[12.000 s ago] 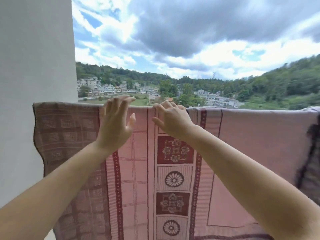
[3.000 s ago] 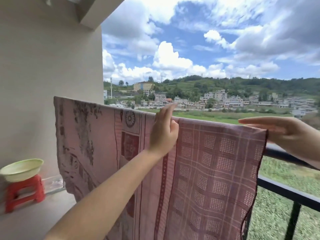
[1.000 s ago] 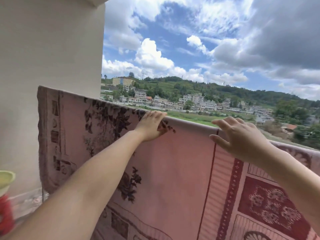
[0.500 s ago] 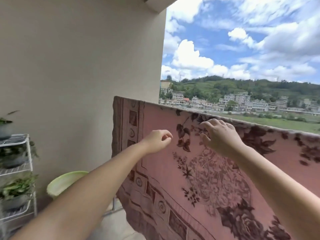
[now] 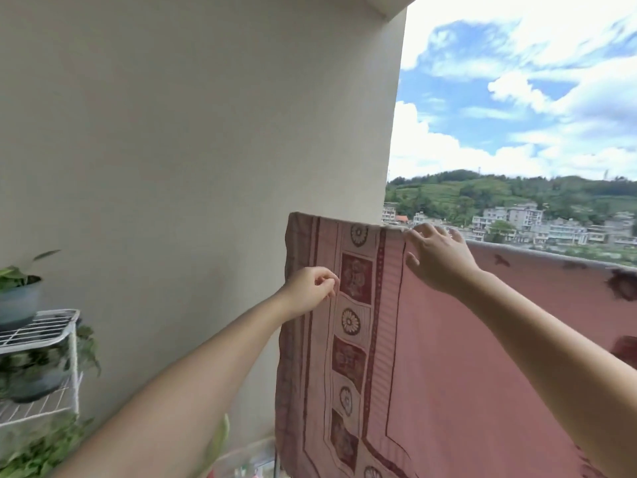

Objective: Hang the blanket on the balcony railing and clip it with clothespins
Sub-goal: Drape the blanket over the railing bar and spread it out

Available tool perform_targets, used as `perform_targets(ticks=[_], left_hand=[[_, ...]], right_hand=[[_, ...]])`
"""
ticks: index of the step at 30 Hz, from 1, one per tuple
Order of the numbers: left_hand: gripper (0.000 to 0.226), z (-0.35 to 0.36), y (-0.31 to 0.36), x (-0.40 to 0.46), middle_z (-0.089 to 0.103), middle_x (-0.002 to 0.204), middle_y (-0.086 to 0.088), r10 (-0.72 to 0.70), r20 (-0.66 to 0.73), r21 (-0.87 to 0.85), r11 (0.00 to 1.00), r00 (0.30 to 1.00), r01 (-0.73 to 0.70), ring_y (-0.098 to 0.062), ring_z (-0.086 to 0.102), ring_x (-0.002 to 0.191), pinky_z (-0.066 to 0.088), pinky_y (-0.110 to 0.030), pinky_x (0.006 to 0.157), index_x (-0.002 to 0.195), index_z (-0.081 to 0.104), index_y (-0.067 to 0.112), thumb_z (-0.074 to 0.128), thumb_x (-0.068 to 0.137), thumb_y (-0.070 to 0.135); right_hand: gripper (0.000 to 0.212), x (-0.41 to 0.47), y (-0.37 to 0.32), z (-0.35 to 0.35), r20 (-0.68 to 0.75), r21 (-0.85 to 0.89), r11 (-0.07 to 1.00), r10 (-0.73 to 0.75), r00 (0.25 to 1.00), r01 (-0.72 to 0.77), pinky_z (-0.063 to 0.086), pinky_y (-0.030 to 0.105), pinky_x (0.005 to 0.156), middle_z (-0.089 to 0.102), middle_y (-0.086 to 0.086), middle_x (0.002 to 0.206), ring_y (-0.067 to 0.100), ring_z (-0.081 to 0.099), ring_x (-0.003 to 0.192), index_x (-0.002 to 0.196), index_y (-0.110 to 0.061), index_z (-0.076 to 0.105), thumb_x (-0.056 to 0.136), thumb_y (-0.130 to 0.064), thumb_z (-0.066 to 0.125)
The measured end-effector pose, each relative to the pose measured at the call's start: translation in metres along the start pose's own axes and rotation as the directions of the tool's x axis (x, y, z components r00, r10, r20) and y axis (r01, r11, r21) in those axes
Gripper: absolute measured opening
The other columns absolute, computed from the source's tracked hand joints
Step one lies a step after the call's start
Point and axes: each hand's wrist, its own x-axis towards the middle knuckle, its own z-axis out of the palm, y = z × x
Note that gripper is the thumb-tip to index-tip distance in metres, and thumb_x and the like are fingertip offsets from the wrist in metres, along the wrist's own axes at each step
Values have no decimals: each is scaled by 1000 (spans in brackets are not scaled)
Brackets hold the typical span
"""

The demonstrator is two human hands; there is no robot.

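A pink blanket with a dark red patterned border hangs over the balcony railing, which it hides. Its left end falls beside the wall. My right hand lies on the blanket's top edge near the left end, fingers spread and holding nothing. My left hand is lower, in front of the blanket's left border, with its fingers curled into a loose fist. I cannot tell whether it touches the cloth. No clothespins are in view.
A plain beige wall fills the left side. A white wire rack with potted plants stands at the far left. A pale green basin rim shows low down. Hills and buildings lie beyond the railing.
The view has swung left, so the blanket's left end now shows. My right hand has slid left along the top edge. My left hand stays curled below it.
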Motion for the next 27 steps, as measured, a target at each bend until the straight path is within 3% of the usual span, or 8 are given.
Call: perform_targets(ticks=[5,8,10,13,15,18,22,27], left_hand=[[23,-55,-81,117,64,86,-1,-16,10,-25,1000,1000,16,-17,57,83,46,-31,79,103,62,12,42,95,16],[22,-78,-132,185,63,80,0,-43,-54,-122,992,998,36,-15,56,76,43,-27,70,93,61,15,40,95,15],[25,-81,-166,234,62,74,1,-79,-89,-208,976,993,59,-15,56,71,43,-27,66,82,60,16,38,94,15],[28,-78,-213,311,61,73,-1,-164,-118,-336,935,979,116,-19,56,70,44,-29,66,74,59,18,38,93,18],[27,-77,-246,365,65,89,-11,-227,-156,-393,907,961,151,-30,61,87,47,-35,75,88,61,10,38,91,24],[55,-75,-292,447,60,122,-19,-299,-126,-486,850,946,204,-35,58,110,47,-44,89,114,53,-5,37,89,42],[30,-70,-318,509,61,87,1,-175,74,-767,619,982,168,-12,55,80,43,-29,69,88,60,12,45,95,37],[25,-69,-330,541,62,49,14,-46,96,-908,405,994,107,-2,54,60,48,-15,49,70,52,20,48,95,18]], right_hand=[[45,130,-30,49,41,-11,1000,24,999,-24,38,48,104,44,10,137,26,42,126,134,-19,39,93,-38,38],[44,191,-47,77,101,-68,997,50,994,-43,54,40,81,50,13,128,27,54,110,133,-17,37,95,-39,35],[45,220,-59,101,159,-146,988,70,985,-46,51,32,65,52,12,124,26,58,99,132,-14,37,96,-40,33],[47,254,-72,137,198,-226,969,148,969,-102,49,33,64,50,12,128,28,56,106,133,-15,35,95,-43,33],[45,272,-78,156,157,-247,955,207,966,-165,46,32,62,54,9,119,26,57,102,129,-15,38,94,-44,33],[39,299,-93,179,67,-275,939,233,970,-206,46,32,64,59,5,109,25,58,97,119,-17,44,95,-44,30],[38,334,-118,204,34,-279,929,261,965,-242,40,32,64,61,6,105,25,58,95,114,-13,46,96,-41,28],[33,355,-131,217,12,-322,905,297,955,-278,37,31,64,61,5,99,25,59,89,108,-12,48,97,-37,28]])
